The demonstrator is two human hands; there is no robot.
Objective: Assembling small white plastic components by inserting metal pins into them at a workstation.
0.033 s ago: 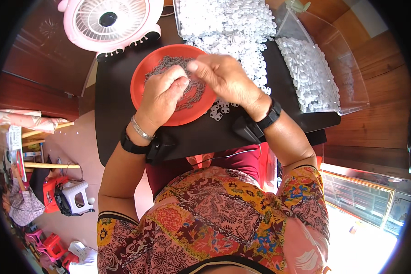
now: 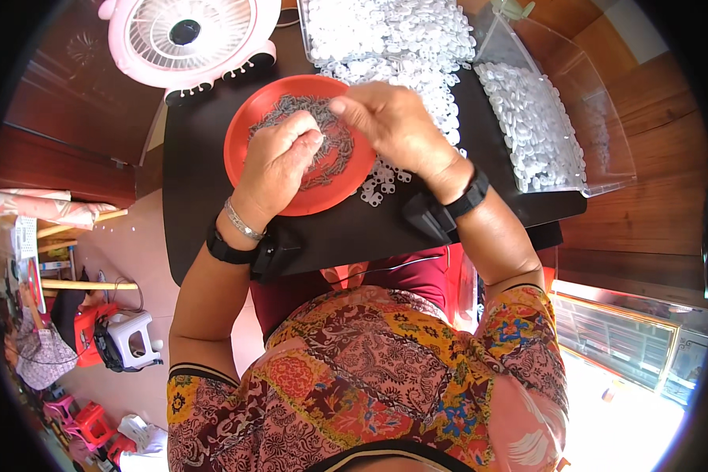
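Note:
Over the near half of a red round bowl (image 2: 240, 177), my left hand (image 2: 283, 157) is closed, thumb pressed to the fingers. A whitish bit shows at its fingertips, too small to name. My right hand (image 2: 397, 130) is curled above the bowl's right side, its thumb pointing at the left hand; its fingers are mostly hidden beneath it, and so is whatever they hold. The two hands are a little apart. Many small grey nail-like pieces (image 2: 334, 161) lie in the bowl, partly covered by my hands.
Small white plastic clips (image 2: 381, 185) spill across the dark table (image 2: 204, 212) from a heaped tray (image 2: 385, 27) at the back. A clear bin of white pieces (image 2: 531, 130) stands right. A pink fan (image 2: 185, 39) sits back left. Stools (image 2: 134, 338) are on the floor at left.
My right hand has shifted slightly up and to the right, widening the gap to my left hand. The left hand has barely moved.

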